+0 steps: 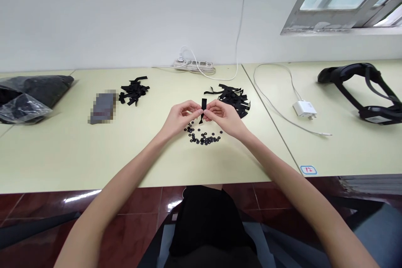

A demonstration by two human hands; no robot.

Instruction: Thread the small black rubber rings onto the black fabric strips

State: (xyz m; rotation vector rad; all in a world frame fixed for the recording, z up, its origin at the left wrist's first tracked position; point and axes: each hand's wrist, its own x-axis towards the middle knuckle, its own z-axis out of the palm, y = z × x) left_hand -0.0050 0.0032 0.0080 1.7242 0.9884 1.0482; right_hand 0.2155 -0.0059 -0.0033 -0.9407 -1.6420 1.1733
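Observation:
Between my hands a short black fabric strip (pixel 204 103) stands upright, pinched at its middle, with its lower end hanging down. My left hand (pixel 184 116) grips it from the left with thumb and fingertips. From the other side my right hand (pixel 224 116) pinches the same strip, the two thumbs almost meeting. Below them, small dark ring-shaped pieces (pixel 205 139) lie scattered on the table. A pile of black strips (pixel 234 99) is just beyond my right hand. Farther left lies a smaller pile of black strips (pixel 134 91).
On the pale table (pixel 94 155) are a blurred dark object (pixel 103 107) and a plastic bag with black contents (pixel 37 96) at left. A power strip (pixel 194 65) sits by the wall. To the right are a white charger (pixel 304 109), its cable, and a black headset (pixel 361 92).

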